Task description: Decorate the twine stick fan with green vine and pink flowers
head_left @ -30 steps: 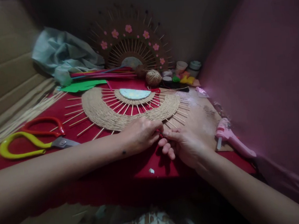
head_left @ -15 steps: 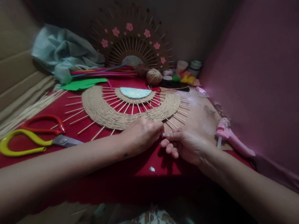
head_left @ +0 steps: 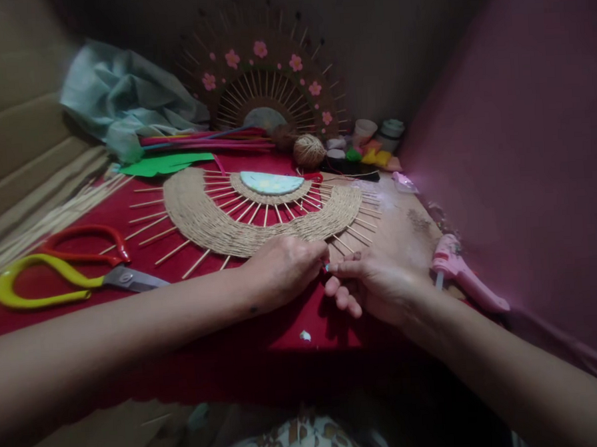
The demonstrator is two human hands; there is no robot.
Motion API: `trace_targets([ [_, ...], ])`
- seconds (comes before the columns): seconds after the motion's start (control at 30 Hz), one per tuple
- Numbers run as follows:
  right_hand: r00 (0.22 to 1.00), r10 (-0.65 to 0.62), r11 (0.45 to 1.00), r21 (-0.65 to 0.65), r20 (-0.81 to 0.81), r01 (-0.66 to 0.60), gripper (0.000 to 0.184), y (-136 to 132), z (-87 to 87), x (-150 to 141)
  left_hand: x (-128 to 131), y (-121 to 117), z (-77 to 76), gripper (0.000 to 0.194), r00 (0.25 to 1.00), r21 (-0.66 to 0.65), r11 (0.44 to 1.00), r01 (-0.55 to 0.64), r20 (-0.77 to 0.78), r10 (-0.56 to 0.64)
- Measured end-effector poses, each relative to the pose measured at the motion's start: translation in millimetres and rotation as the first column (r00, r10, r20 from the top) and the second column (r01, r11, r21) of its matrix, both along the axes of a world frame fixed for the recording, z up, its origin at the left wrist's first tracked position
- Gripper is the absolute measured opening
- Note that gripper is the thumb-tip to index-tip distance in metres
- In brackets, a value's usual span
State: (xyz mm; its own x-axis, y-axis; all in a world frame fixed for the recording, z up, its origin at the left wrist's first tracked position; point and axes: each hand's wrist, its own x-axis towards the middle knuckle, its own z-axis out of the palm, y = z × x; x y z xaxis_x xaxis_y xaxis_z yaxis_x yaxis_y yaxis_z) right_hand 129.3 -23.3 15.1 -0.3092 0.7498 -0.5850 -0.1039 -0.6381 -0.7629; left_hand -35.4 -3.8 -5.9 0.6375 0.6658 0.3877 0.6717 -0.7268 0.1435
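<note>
In front of me lies a half-round woven twine piece [head_left: 219,231] with thin wooden sticks fanning out and a pale blue half disc [head_left: 271,183] at its centre. My left hand [head_left: 288,267] is closed at its lower edge, covering part of the weave and some sticks. Facing it, my right hand [head_left: 369,283] pinches with thumb and forefinger, its other fingers curled. A tiny light-blue bit [head_left: 326,267] shows where the fingertips of both hands meet; its kind is too small to tell. Below on the red cloth sits a small whitish scrap [head_left: 305,336].
Scissors [head_left: 131,279] with red and yellow handles lie at left, a pink glue gun [head_left: 466,275] at right. Behind are a twine ball [head_left: 309,151], green sheet [head_left: 168,163], pipe cleaners [head_left: 209,143], a plastic bag [head_left: 126,92] and a flowered fan piece [head_left: 260,49].
Both hands stay together in almost the same place, still pinching. The view has shifted very slightly; nothing else has visibly moved.
</note>
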Motion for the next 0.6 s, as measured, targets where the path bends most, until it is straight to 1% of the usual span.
trace_targets([
  [0.07, 1.000, 0.020, 1.000, 0.007, -0.008, -0.020, 0.031, -0.2, -1.6, 1.3, 0.5, -5.3, 1.9, 0.015, 0.997, -0.004, 0.998, -0.067, -0.030, 0.067],
  [0.13, 0.999, 0.035, 0.999, 0.011, -0.014, -0.035, 0.030, -0.4, -3.0, 2.3, 1.5, -11.8, 6.0, 0.014, 0.988, -0.031, 0.992, -0.121, -0.102, 0.118],
  [0.2, 0.999, 0.041, 0.999, 0.018, -0.018, -0.040, 0.031, -0.8, -4.0, 2.8, 3.2, -17.1, 11.5, 0.012, 0.979, -0.090, 0.987, -0.131, -0.167, 0.115],
  [0.23, 0.999, 0.040, 0.999, 0.024, -0.020, -0.040, 0.031, -1.1, -4.4, 2.9, 4.2, -18.5, 14.4, 0.012, 0.980, -0.137, 0.983, -0.121, -0.173, 0.096],
  [0.3, 0.999, 0.041, 0.998, 0.039, -0.024, -0.040, 0.031, -1.4, -5.2, 2.8, 6.3, -18.8, 20.2, 0.015, 0.988, -0.250, 0.962, -0.110, -0.132, 0.079],
  [0.37, 0.998, 0.049, 0.998, 0.051, -0.030, -0.048, 0.029, -1.9, -5.7, 2.2, 7.9, -16.4, 25.6, 0.016, 0.990, -0.370, 0.920, -0.132, -0.092, 0.105],
  [0.43, 0.997, 0.064, 0.996, 0.058, -0.033, -0.062, 0.027, -2.8, -5.8, 1.1, 8.6, -13.2, 30.4, 0.016, 0.987, -0.454, 0.876, -0.160, -0.076, 0.141],
  [0.5, 0.996, 0.078, 0.995, 0.061, -0.031, -0.076, 0.026, -4.1, -5.3, -0.9, 8.3, -10.7, 33.7, 0.017, 0.987, -0.494, 0.855, -0.160, -0.074, 0.142],
  [0.6, 0.996, 0.084, 0.994, 0.071, -0.021, -0.083, 0.028, -6.9, -3.5, -4.9, 7.3, -8.7, 35.7, 0.018, 0.994, -0.498, 0.860, -0.109, -0.064, 0.089],
])
